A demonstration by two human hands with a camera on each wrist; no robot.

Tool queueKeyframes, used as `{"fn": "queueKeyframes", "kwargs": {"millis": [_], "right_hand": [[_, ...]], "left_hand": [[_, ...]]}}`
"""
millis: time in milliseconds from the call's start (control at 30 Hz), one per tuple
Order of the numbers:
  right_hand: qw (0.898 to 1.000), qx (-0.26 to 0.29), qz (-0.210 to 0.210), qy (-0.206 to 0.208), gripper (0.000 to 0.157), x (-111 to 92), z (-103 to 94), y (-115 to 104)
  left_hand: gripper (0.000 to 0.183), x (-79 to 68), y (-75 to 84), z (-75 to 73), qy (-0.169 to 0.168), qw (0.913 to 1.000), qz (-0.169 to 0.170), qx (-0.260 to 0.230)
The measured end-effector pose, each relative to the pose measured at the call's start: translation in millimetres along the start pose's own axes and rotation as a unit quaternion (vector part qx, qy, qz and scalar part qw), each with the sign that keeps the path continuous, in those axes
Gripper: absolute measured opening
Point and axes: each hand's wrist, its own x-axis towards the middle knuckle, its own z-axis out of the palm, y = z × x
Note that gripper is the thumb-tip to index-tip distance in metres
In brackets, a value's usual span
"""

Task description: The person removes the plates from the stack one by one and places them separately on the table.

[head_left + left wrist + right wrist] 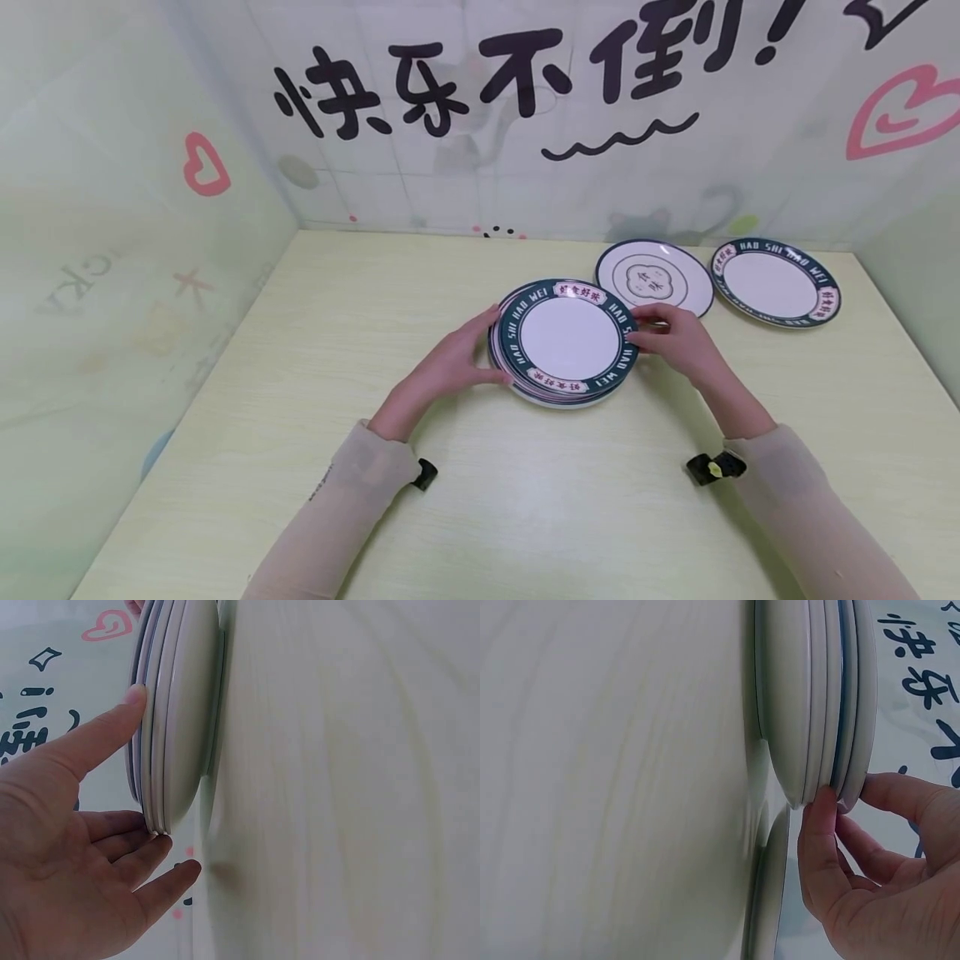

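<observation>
One stack of round white plates, topped by a green-rimmed one [570, 338], lies between the left hand [450, 360], spread wide against its rim, and the right hand [681, 340] (nearer the loose dark-rimmed white plate [652, 279]), pinching its upper edge.

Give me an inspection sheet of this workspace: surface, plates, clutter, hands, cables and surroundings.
Surface: table, pale with a wood-grain look.
Job's things: stack of plates, edges slightly out of line; behind it to the right, medallion plate and lettered plate, both face up.
Clutter: nothing seen.
Hands: left hand holds the stack's left edge; right hand pinches its right edge, in front of the medallion plate's near rim.
Cables: nothing seen.
Surroundings: pale back wall with large dark writing; printed side walls.
</observation>
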Motion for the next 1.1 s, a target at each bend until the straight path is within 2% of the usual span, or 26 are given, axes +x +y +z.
{"fn": "queueKeyframes", "kwargs": {"millis": [300, 633, 1100], "right_hand": [[0.999, 0.031, -0.009, 0.004, 0.047, -4, -3.9, 1], [0.992, 0.120, 0.026, -0.008, 0.049, -9, -10.2, 4], [0.986, 0.161, 0.047, 0.019, 0.046, -17, -14.3, 6]], "left_hand": [[0.111, 0.6, 0.5, 0.5, 0.001, 1.0000, -0.004, 0.004], [0.111, 0.4, 1.3, -0.2, 0.000, 1.0000, -0.006, 0.003], [0.110, -0.4, 1.6, 0.9, 0.001, 0.9999, -0.012, -0.007]]}}
